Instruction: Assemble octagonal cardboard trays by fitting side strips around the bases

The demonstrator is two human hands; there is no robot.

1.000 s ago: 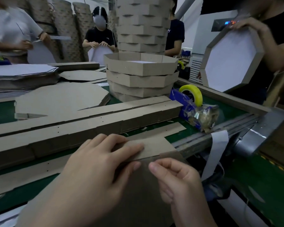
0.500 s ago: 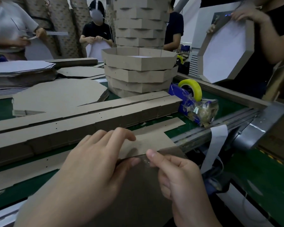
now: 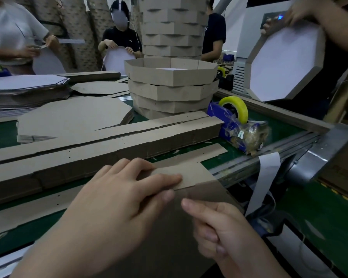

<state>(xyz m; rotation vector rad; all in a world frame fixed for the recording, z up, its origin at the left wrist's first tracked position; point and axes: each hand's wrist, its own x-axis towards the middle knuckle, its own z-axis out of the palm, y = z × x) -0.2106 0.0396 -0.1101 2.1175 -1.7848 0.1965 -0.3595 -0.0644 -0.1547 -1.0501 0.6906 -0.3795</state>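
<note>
Your left hand [image 3: 117,199] lies flat and spread, fingers straight, pressing the end of the side strip [image 3: 191,172] down, near side of the tape dispenser [image 3: 237,125] and a touch to its left. Half a second ago that forefinger was arched up; now it's stretched out along the strip, with the thumb tucked just under the strip's lower edge. The strip's free end pokes out past your fingertips towards the dispenser.

The base [image 3: 175,237], the darker board, sits nearest you, well this side of the dispenser, and its top edge meets the strip right under your left thumb.

Your right hand [image 3: 215,227] has slipped back towards you. A moment ago its leading fingertip was right beside your left thumb; now there's a gap of bare board between them. Its fingers are curled and the tip rests on the base, but whether it's actually pinching the board I can't tell from here.

Left of the dispenser the pile of loose strips [image 3: 109,149] runs long across the green belt [image 3: 0,135]. Behind the dispenser stands the stack of finished trays [image 3: 171,85], with flat bases [image 3: 74,115] further left. Beyond the dispenser to the right, another person holds up a finished tray [image 3: 285,63]
</note>
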